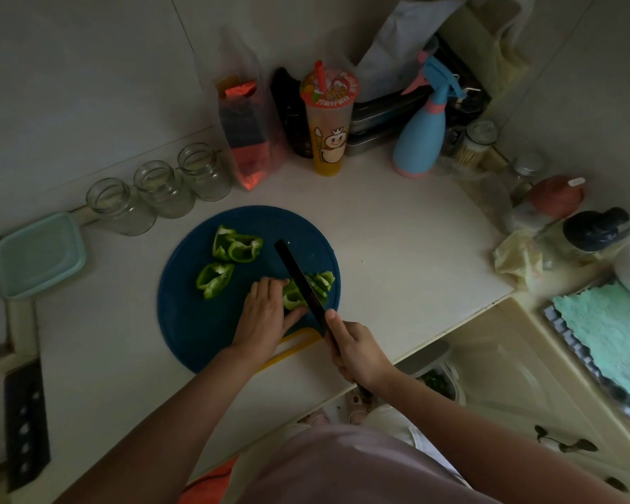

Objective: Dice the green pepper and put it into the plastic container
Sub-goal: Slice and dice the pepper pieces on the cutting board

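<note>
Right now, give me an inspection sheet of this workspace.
Surface: pale counter, dim light.
Job's things: green pepper being sliced on blue cutting board; two larger pepper pieces uncut; plastic container empty, far left.
Clutter: three glass jars, drink cup, spray bottle.
Grippers: left hand pins pepper; right hand grips knife.
Cables: nothing seen.
Surroundings: tiled walls, cleaver at left.

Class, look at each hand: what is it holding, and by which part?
The right hand grips the black knife by its handle. The left hand presses a green pepper piece down on the blue cutting board, fingertips on top.
</note>
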A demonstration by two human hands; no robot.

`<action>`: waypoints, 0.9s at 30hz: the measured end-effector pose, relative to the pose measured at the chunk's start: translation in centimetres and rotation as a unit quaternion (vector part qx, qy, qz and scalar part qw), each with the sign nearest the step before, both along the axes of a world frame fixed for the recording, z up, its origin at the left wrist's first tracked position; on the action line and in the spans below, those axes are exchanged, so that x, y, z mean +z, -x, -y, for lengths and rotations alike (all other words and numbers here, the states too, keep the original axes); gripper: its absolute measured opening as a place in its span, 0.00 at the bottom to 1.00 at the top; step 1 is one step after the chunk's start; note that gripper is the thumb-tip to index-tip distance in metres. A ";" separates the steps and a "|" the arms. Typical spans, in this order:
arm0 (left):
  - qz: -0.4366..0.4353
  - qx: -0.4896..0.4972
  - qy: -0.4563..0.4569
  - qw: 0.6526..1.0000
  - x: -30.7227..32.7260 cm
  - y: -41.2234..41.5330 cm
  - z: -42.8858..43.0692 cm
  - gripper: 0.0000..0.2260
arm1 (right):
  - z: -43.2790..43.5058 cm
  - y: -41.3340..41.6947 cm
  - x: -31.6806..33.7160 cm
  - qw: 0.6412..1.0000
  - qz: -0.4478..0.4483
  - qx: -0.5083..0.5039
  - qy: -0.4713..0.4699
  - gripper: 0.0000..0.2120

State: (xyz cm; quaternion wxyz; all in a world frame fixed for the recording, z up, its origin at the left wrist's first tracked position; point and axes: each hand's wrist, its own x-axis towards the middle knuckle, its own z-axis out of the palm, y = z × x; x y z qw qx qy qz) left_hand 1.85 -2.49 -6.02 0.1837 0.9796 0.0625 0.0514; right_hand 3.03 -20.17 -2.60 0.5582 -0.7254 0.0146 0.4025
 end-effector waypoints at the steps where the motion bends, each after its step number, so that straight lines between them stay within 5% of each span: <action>1: -0.002 0.001 0.001 1.000 0.0 0.0 0.0 0.20 | -0.1 0.1 0.0 1.000 0.001 -0.002 0.000 0.26; 12: -0.003 0.033 0.043 0.999 0.4 0.4 0.5 0.21 | -0.7 0.8 -0.5 0.990 0.124 0.033 0.066 0.31; 27: 0.004 0.048 0.111 0.993 1.2 0.8 0.2 0.25 | -1.7 1.3 -0.6 0.995 0.073 0.006 0.070 0.32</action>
